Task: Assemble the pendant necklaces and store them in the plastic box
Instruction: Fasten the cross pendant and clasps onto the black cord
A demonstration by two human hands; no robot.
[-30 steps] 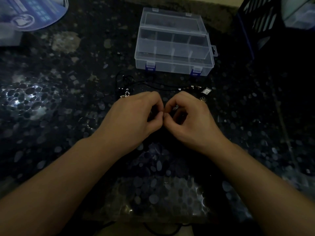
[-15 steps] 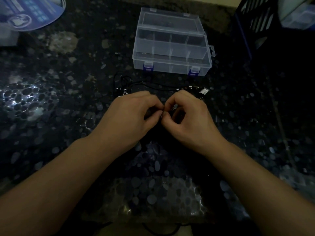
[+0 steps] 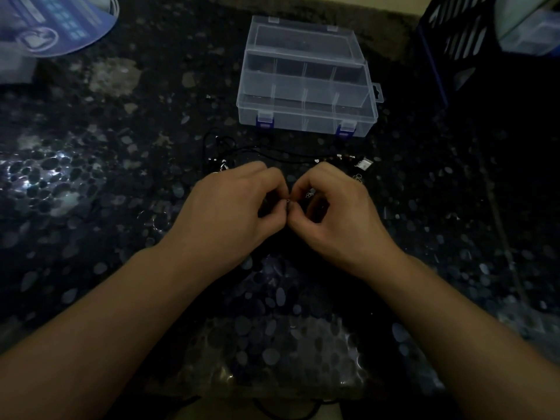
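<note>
Looking down from the head camera, I see the left hand (image 3: 230,207) and the right hand (image 3: 333,207) brought together above the dark speckled table (image 3: 91,165), fingertips nearly touching. Both hands have curled fingers that pinch a very small metal piece (image 3: 288,202) between them; it seems to be a ring or clasp of a necklace, but it is too small and dark to say surely. A tiny silver part (image 3: 308,194) shows inside the right hand.

Just behind the hands lies a black cord (image 3: 272,151) across the table, with small beads (image 3: 344,158) at its right end and a little silver pendant (image 3: 363,164) beside them. More silver clasps (image 3: 223,166) lie near the left hand. The clear plastic box (image 3: 306,116) stands farther back with its lid open, and its compartments look empty as far as I can tell.

In my judgement the step in hand is joining the small part to the cord end. To do it well, the left hand should hold steady while the right makes the fine turn, close above the table, so a dropped piece is not lost on the speckled pattern. The light is weak, so going slowly helps.
</note>
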